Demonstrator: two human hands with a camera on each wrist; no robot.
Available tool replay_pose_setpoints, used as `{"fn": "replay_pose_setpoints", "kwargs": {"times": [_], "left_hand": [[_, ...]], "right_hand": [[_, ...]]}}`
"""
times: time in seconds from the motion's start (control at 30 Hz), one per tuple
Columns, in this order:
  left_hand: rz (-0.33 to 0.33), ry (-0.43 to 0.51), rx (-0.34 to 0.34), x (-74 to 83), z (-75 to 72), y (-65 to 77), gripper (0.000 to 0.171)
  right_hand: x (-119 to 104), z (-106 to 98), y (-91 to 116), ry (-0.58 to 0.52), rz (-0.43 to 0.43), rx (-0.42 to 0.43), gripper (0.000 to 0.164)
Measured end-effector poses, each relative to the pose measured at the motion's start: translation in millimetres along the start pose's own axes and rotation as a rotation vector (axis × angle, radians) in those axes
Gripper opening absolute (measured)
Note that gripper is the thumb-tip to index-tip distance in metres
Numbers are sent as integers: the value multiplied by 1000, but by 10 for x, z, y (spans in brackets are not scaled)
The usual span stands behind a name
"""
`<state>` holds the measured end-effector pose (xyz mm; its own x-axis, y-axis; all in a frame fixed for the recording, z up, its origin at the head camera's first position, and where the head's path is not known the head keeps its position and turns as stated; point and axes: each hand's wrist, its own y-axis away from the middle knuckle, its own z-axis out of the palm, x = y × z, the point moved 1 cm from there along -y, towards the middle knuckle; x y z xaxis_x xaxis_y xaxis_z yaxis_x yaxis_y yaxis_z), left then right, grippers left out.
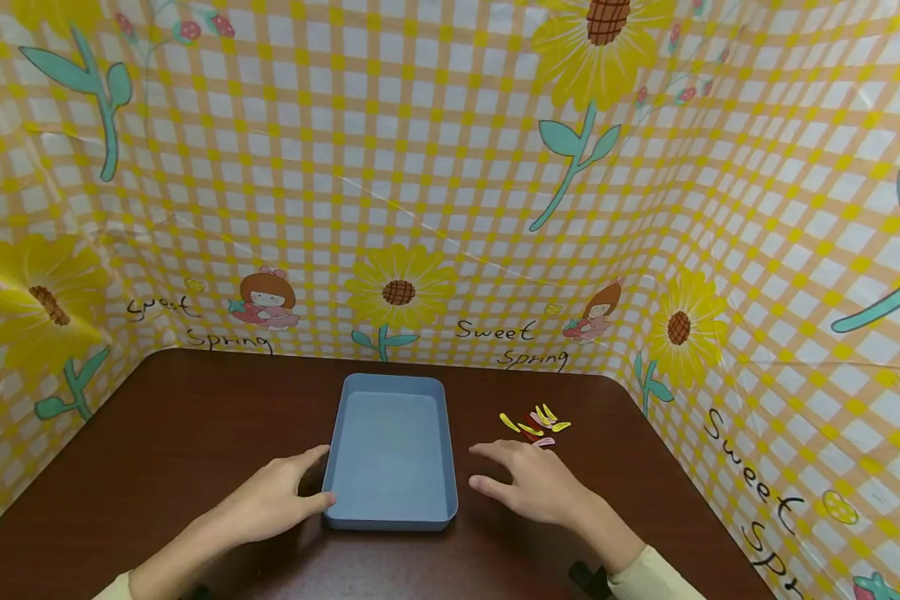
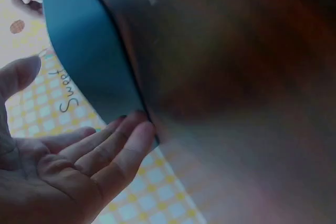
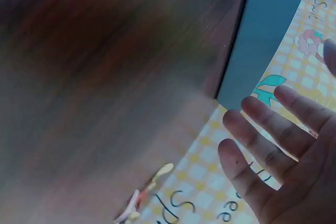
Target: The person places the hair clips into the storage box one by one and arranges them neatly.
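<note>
A blue rectangular tray (image 1: 390,454) lies on the dark table, its inside bare. At its left wall is my left hand (image 1: 270,498), thumb at the near left rim; in the left wrist view the fingertips (image 2: 137,132) touch the side wall. My right hand (image 1: 532,482) hovers just right of the tray, apart from it, fingers spread and holding nothing. Beyond that hand lies a loose group of snap hair clips (image 1: 531,429), yellow, pink and red. The right wrist view shows the clips (image 3: 140,198) blurred below the tray's side (image 3: 262,30).
The brown wooden table (image 1: 217,417) reaches back to a checked cloth (image 1: 450,192) with sunflowers and lettering, which hangs behind and on both sides. Dark wristbands (image 1: 589,577) sit at the sleeve ends.
</note>
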<state>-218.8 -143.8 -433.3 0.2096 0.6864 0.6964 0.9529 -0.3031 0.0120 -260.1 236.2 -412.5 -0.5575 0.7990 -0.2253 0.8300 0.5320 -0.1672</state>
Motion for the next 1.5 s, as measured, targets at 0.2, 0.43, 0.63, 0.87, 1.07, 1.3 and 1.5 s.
{"fn": "replay_pose_setpoints", "kwargs": {"times": [0.2, 0.43, 0.63, 0.87, 1.07, 1.3, 1.5], "left_hand": [[-53, 98, -15, -23, 53, -46, 77], [-72, 175, -46, 5, 94, -74, 79], [-86, 253, -66, -4, 101, -82, 77], [-53, 378, -139, -35, 50, -98, 73], [-43, 480, -194, -115, 19, -111, 70], [-51, 491, -197, -143, 53, -104, 69], [-52, 488, -170, -100, 86, -87, 69]], "right_hand": [[70, 13, -15, -348, 83, 16, 39], [155, -43, -48, -533, 203, 74, 29], [227, -34, -72, -679, 225, 65, 32], [398, -28, -115, -840, 288, 120, 35], [560, -104, -162, -1029, 400, 178, 37], [674, -114, -157, -1125, 423, 218, 38], [752, -73, -161, -1168, 475, 281, 34]]}}
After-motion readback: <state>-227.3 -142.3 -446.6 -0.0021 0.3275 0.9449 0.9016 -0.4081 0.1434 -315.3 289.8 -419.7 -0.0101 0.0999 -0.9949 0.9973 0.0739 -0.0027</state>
